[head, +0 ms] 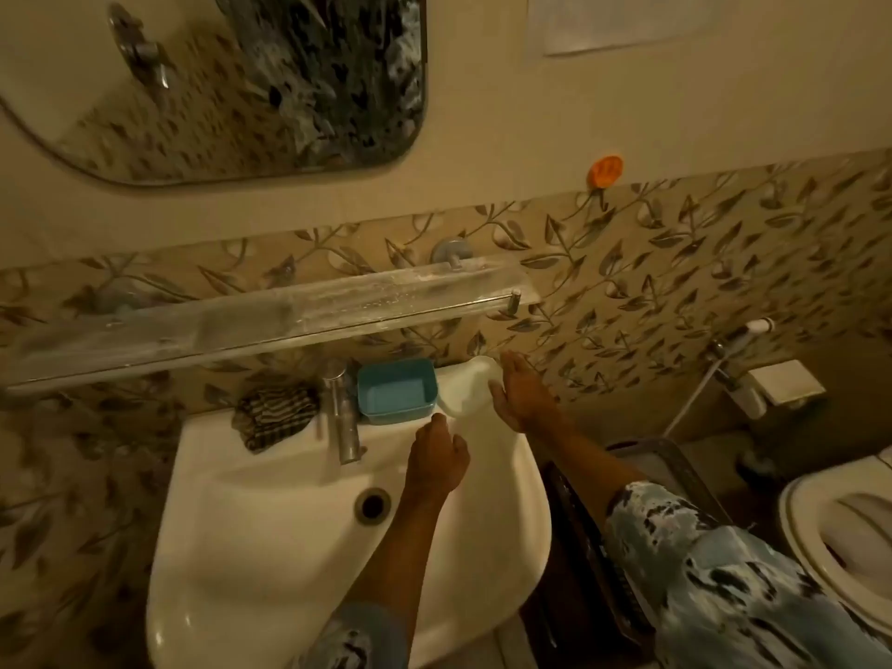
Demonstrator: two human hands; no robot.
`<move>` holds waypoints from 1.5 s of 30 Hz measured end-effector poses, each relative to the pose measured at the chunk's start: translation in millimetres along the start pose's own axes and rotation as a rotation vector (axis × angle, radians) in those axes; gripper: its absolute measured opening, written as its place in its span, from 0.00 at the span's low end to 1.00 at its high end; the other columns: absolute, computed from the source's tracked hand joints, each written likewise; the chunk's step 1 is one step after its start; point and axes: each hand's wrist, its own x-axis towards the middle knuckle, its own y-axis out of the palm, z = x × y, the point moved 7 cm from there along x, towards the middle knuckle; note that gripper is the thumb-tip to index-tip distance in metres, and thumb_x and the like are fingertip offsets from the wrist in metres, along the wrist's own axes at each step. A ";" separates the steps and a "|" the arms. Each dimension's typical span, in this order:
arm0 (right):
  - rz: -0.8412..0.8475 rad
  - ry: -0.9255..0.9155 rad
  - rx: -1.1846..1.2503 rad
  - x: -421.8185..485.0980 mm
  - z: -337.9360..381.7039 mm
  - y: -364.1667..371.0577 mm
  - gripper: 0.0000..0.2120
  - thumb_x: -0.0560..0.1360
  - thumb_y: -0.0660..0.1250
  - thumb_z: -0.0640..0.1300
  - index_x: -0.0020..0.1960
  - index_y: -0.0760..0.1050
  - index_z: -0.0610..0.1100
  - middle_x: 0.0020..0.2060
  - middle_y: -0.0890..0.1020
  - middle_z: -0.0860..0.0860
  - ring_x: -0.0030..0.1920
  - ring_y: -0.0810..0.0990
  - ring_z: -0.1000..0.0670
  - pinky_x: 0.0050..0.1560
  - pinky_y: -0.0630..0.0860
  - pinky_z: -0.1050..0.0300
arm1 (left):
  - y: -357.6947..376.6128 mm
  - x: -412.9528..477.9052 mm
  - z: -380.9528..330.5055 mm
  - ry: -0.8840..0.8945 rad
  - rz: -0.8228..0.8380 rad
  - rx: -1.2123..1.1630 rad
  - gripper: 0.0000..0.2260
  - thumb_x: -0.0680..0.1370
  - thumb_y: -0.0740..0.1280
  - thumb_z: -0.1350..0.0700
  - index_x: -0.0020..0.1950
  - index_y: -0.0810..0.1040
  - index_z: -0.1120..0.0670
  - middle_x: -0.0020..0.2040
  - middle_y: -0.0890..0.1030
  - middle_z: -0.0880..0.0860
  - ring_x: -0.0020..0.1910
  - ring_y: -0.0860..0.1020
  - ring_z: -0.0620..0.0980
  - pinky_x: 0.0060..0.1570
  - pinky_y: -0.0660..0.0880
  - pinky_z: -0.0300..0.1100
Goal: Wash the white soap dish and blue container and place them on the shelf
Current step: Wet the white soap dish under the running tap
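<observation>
The blue container (pixel 397 389) sits on the back ledge of the white sink (pixel 270 538), just right of the tap (pixel 343 417). The white soap dish (pixel 464 391) lies tilted at the ledge's right end, beside the container. My right hand (pixel 523 394) touches the dish's right side with fingers spread along it. My left hand (pixel 438 457) hovers over the basin just below the dish, fingers loosely curled and holding nothing. The clear shelf (pixel 270 321) runs along the wall above the sink.
A striped cloth (pixel 275 411) lies on the ledge left of the tap. A mirror (pixel 231 79) hangs above the shelf. A toilet (pixel 840 538) stands at the right, with a dark basket (pixel 642 475) between it and the sink. An orange hook (pixel 604 170) is on the wall.
</observation>
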 end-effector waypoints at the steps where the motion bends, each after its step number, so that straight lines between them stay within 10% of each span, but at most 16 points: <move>1: 0.009 0.013 0.025 7.9 -5.8 1.5 0.25 0.79 0.59 0.44 0.73 0.58 0.35 0.68 0.68 0.37 0.67 0.69 0.38 0.65 0.67 0.50 | 3.9 10.3 -1.7 -0.018 0.000 -0.021 0.20 0.79 0.60 0.55 0.70 0.65 0.59 0.68 0.71 0.59 0.68 0.70 0.57 0.64 0.69 0.47; 5: 0.048 0.067 0.117 28.0 -25.1 3.3 0.20 0.77 0.63 0.39 0.67 0.66 0.34 0.59 0.76 0.36 0.58 0.75 0.38 0.52 0.66 0.58 | 21.8 45.3 5.0 -0.201 -0.020 -0.206 0.24 0.77 0.63 0.55 0.72 0.63 0.59 0.70 0.69 0.59 0.69 0.69 0.58 0.64 0.69 0.49; 18: 0.061 0.255 0.410 66.8 -40.1 36.8 0.21 0.73 0.61 0.43 0.63 0.72 0.34 0.57 0.79 0.36 0.58 0.77 0.38 0.57 0.73 0.49 | 56.0 79.5 9.9 -0.275 -0.076 -0.394 0.31 0.73 0.65 0.62 0.74 0.60 0.55 0.69 0.70 0.59 0.68 0.70 0.59 0.65 0.69 0.50; 26: 0.023 0.291 0.439 56.3 -43.0 42.8 0.23 0.76 0.62 0.36 0.71 0.65 0.36 0.66 0.73 0.38 0.67 0.71 0.38 0.67 0.68 0.47 | 52.6 69.6 6.8 -0.352 -0.111 -0.407 0.21 0.76 0.63 0.60 0.69 0.69 0.58 0.64 0.76 0.59 0.63 0.74 0.59 0.61 0.74 0.50; 45: -0.177 0.352 0.603 -18.2 -51.5 47.8 0.16 0.77 0.63 0.39 0.63 0.73 0.36 0.58 0.78 0.39 0.59 0.76 0.40 0.57 0.74 0.48 | 18.0 16.7 29.5 -0.168 -0.207 -0.453 0.10 0.77 0.65 0.61 0.55 0.82 0.60 0.49 0.84 0.57 0.48 0.82 0.54 0.45 0.80 0.41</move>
